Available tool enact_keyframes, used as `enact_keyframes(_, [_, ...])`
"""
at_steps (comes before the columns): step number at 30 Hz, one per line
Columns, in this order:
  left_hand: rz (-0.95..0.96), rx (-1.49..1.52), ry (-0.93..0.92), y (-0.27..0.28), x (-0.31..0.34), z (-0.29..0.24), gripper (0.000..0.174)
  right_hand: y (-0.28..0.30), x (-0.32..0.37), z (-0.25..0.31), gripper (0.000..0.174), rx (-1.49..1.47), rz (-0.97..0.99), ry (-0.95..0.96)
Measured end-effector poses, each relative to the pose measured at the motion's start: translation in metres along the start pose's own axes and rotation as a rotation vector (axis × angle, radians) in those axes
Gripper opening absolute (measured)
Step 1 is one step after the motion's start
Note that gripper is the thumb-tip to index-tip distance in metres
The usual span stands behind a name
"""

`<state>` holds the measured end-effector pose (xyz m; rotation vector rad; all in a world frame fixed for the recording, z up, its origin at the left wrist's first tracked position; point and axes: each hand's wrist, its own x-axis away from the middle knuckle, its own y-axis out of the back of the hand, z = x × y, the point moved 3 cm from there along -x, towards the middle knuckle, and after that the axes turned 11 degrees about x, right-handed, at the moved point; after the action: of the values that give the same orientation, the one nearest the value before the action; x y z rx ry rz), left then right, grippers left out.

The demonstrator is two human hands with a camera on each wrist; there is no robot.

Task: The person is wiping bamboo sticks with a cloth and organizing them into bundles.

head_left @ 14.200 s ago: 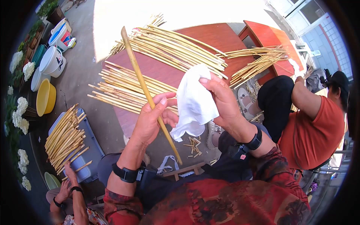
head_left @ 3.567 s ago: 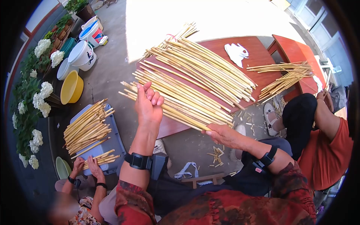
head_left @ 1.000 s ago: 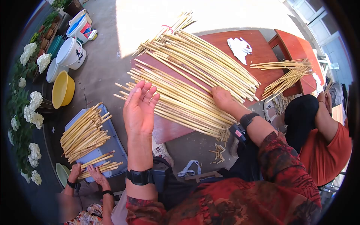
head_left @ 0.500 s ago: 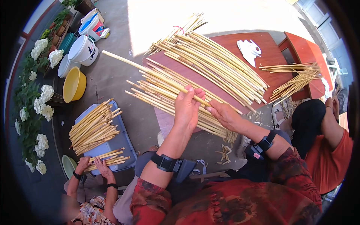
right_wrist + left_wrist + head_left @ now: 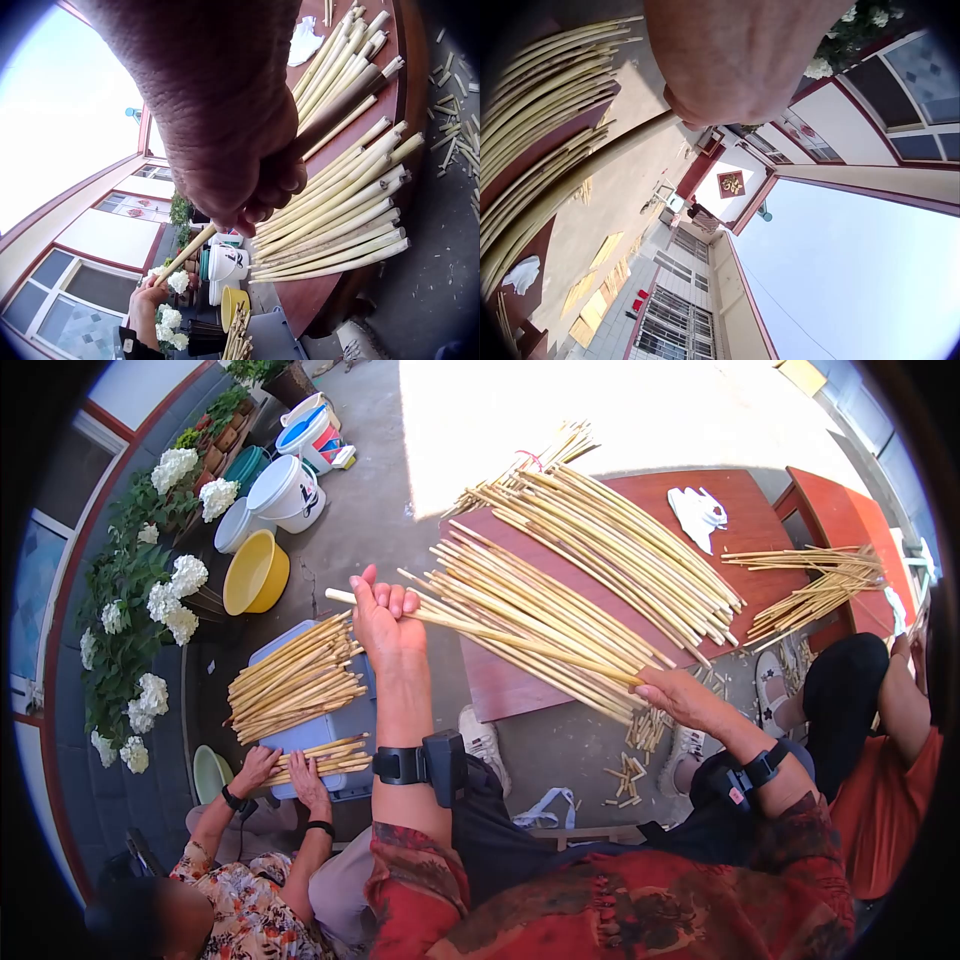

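Observation:
One long yellow plant stalk (image 5: 520, 640) is stretched between my two hands, slanting down to the right. My left hand (image 5: 390, 625) has its fingers curled round it near the left end, whose tip sticks out past the hand. At the other end my right hand (image 5: 690, 700) grips the stalk; in the right wrist view that hand (image 5: 225, 142) appears dark and hides part of it. Below the held stalk lies a row of similar stalks (image 5: 560, 600) on the reddish table (image 5: 490, 695), and a second row (image 5: 640, 550) lies beyond. A crumpled white cloth (image 5: 697, 515) rests farther back.
Short cut pieces (image 5: 627, 778) litter the floor in front of my feet. To the left, another person's hands (image 5: 310, 780) touch stalks on a blue-grey bin (image 5: 290, 735). A yellow basin (image 5: 256, 572) and white buckets (image 5: 285, 493) stand behind. Someone in orange (image 5: 890, 820) sits at right.
The white cloth, held earlier, now lies on the table. My right hand has come up from the stalk rows with a stalk; my hands, close together half a second ago, are now far apart along it.

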<state>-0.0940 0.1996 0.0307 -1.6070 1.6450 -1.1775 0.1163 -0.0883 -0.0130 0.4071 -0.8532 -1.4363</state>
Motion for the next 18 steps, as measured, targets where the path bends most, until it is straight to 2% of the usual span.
enact_keyframes(4, [0.020, 0.070, -0.043, 0.003, -0.004, -0.012, 0.034, 0.002, 0.013, -0.005, 0.028, 0.004, -0.074, 0.045])
enact_keyframes(6, [0.060, 0.090, -0.034, 0.001, -0.007, -0.017, 0.034, 0.002, 0.020, -0.006, 0.033, -0.255, 0.136, -0.081])
enact_keyframes(7, [0.103, 0.108, -0.031, 0.000, -0.008, -0.017, 0.034, 0.004, 0.022, -0.005, 0.033, -0.255, 0.133, -0.088])
enact_keyframes(9, [0.089, 0.118, -0.026, -0.002, -0.006, -0.017, 0.036, -0.002, 0.028, -0.006, 0.036, -0.444, 0.322, -0.216])
enact_keyframes(11, [0.142, 0.123, -0.055, -0.003, -0.008, -0.016, 0.037, -0.004, 0.028, -0.001, 0.037, -0.504, 0.303, -0.230])
enact_keyframes(13, [0.154, 0.114, -0.056, -0.004, -0.004, -0.004, 0.039, -0.005, 0.026, 0.007, 0.038, -0.564, 0.284, -0.243])
enact_keyframes(16, [0.300, 0.086, 0.105, -0.021, 0.019, 0.032, 0.040, -0.007, 0.017, 0.019, 0.039, -0.784, 0.374, -0.276])
enact_keyframes(18, [0.315, 0.068, 0.160, -0.024, 0.035, 0.056, 0.040, -0.011, 0.011, 0.021, 0.039, -0.866, 0.372, -0.256])
